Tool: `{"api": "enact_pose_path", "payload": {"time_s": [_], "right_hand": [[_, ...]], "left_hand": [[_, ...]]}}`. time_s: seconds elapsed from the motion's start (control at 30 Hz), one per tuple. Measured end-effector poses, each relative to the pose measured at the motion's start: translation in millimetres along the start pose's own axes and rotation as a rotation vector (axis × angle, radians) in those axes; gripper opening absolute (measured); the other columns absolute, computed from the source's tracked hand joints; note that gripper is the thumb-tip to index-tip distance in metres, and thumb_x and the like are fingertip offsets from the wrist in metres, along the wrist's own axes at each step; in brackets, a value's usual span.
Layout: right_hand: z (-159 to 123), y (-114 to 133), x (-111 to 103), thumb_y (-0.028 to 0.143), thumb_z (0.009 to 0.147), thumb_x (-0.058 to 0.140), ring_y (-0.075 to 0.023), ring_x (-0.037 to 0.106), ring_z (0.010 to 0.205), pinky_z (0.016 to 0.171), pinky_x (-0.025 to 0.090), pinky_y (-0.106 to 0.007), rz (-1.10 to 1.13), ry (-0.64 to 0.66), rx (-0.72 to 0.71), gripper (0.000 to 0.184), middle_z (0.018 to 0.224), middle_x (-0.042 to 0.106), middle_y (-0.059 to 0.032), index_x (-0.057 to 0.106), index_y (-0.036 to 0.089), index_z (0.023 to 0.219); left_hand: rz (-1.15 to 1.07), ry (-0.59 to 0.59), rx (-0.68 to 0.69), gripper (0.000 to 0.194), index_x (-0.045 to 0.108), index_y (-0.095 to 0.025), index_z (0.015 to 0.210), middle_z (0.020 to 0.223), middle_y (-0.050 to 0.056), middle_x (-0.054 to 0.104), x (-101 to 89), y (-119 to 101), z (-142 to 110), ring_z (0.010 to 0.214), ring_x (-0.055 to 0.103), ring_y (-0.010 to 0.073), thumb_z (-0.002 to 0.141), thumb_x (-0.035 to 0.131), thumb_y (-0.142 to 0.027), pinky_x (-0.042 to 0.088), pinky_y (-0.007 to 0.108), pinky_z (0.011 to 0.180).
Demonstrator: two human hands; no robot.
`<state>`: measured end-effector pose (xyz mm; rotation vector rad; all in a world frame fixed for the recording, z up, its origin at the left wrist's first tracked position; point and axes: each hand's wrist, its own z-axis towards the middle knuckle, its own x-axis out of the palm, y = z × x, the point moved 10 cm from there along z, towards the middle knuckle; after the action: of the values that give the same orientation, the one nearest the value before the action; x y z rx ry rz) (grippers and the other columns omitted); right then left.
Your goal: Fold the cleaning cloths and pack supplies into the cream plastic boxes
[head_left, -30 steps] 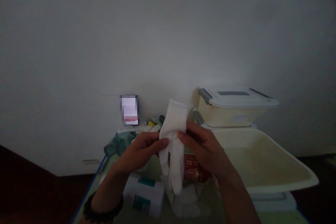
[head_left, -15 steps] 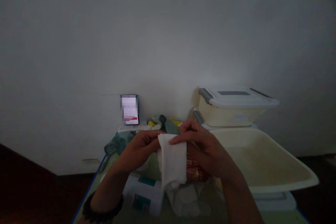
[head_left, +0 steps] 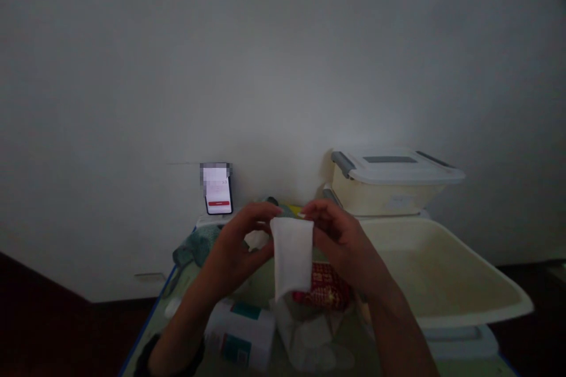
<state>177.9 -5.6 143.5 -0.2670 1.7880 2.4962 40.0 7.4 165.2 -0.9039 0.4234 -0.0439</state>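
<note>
A folded piece of white cloth hangs upright in front of me, held up by its top edge. My left hand is closed at its upper left corner, thumb in front and fingertips bent over behind. At the upper right corner, my right hand pinches the cloth, with its fingertips partly hidden behind it. Below and behind the cloth lies a red packet with gold markings. A white and green package lies under my left forearm. Beside it is a clear plastic bag or wrapper.
A phone with a lit screen leans against the wall at the back. Patterned green fabric lies at the table's left. On the right stand a large cream basin and a lidded storage box behind it.
My right fingers have moved from the cloth's front face to its upper right edge. The cloth has risen slightly, showing more of the red packet. The view has shifted a little.
</note>
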Motion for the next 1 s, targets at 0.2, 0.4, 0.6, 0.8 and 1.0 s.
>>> {"api": "enact_pose_path", "payload": {"time_s": [0.2,0.4,0.6,0.8,1.0], "right_hand": [[-0.6,-18.4,28.4,0.026,0.086,0.048,-0.013,0.055,0.066,0.057,0.041,-0.024,-0.146,0.16,0.096,0.017,0.074,0.058,0.0012,0.05,0.021,0.101],[10.1,-31.5,36.1,0.033,0.087,0.047,-0.0173,0.057,0.077,0.068,0.043,-0.03,-0.33,0.11,0.082,0.021,0.084,0.062,-0.0047,0.053,0.018,0.101],[13.7,-19.2,39.4,0.031,0.088,0.045,-0.0174,0.055,0.078,0.068,0.041,-0.03,-0.4,0.045,-0.04,0.018,0.086,0.061,-0.0057,0.056,0.017,0.093],[11.0,-11.9,36.4,0.03,0.088,0.045,-0.0156,0.058,0.073,0.063,0.041,-0.028,-0.307,0.037,-0.068,0.016,0.084,0.064,-0.0041,0.053,0.018,0.096],[10.3,-9.2,30.3,0.034,0.087,0.048,-0.0154,0.06,0.075,0.062,0.044,-0.027,-0.206,0.051,-0.062,0.018,0.085,0.064,-0.0032,0.052,0.02,0.097]], "left_hand": [[0.122,0.117,-0.027,0.009,0.064,-0.017,0.083,0.084,0.006,0.067,9.5,13.1,2.7,0.08,0.061,0.0189,0.075,0.062,-0.02,0.048,0.029,0.074],[-0.027,0.062,-0.299,0.017,0.055,-0.017,0.068,0.052,-0.005,0.05,1.1,52.5,3.3,0.054,0.054,0.0126,0.078,0.06,-0.03,0.043,0.022,0.05],[-0.111,0.025,-0.275,0.026,0.047,-0.019,0.057,0.045,-0.008,0.036,-4.2,44.1,3.9,0.053,0.053,0.0123,0.075,0.063,-0.029,0.042,0.02,0.048],[-0.141,0.039,-0.252,0.018,0.053,-0.017,0.067,0.05,-0.006,0.048,1.8,38.3,3.8,0.059,0.058,0.0137,0.077,0.062,-0.028,0.047,0.021,0.053],[-0.285,0.052,-0.312,0.024,0.058,-0.016,0.094,0.081,0.003,0.068,13.0,42.5,-2.0,0.072,0.064,0.0169,0.076,0.064,-0.031,0.051,0.026,0.063]]}}
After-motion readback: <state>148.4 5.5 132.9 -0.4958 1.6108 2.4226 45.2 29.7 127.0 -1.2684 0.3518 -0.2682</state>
